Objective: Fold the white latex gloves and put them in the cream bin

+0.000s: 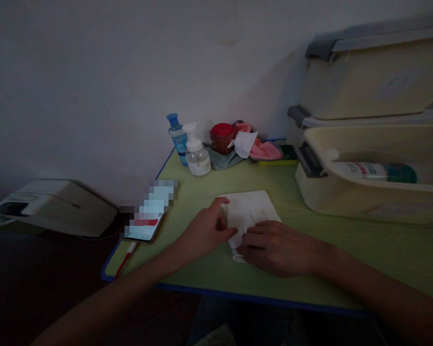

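A white folded sheet, of cloth or paper, lies on the green table. Faint creases run across it, and its near edge is bent or rolled up. At its left edge is my left hand, with forefinger and thumb spread apart and the other fingers curled in. The fingertips touch the sheet's side. My right hand covers the sheet's near right part, its bent fingers pressed together at the near edge. Its fingertips are partly hidden, but they appear to grip the sheet.
A phone with a lit screen lies left, above a red and white cable. At the back stand a blue bottle, a pump bottle, a red-lidded container and pink cloth. An open cream bin holding a bottle is right.
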A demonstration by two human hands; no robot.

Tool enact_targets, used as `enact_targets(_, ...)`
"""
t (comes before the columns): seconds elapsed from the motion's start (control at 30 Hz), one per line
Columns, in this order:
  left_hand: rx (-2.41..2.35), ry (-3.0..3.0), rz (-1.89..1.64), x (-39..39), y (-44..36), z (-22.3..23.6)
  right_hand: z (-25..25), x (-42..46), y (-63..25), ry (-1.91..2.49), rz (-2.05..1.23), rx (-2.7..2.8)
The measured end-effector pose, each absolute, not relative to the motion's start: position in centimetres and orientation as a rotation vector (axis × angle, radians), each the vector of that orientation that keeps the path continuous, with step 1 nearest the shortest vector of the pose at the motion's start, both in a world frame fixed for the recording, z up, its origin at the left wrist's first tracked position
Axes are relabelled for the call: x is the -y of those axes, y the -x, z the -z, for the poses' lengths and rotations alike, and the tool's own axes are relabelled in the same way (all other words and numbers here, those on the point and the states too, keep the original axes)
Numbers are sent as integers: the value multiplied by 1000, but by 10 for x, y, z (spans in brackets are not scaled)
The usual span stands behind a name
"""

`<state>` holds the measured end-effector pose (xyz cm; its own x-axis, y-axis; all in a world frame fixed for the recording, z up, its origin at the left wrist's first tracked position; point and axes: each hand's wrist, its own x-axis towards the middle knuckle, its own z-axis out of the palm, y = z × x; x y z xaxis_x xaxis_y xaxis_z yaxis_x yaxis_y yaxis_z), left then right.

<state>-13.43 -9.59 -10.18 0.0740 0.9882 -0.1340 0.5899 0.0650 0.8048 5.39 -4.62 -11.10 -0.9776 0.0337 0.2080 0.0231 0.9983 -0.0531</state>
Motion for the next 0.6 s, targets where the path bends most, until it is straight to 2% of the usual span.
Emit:
enact_targets(0.17,-1644,-2092,-882,75,125,95,110,45,-55,-37,15,2936)
enact_targets(0.4,-1358,-2433,-465,58,110,103,108,50,-55,-6,80,2927)
enact_targets(0.6,-1374,-2500,-271,65,110,113,112,51,-54,-18,23,2826)
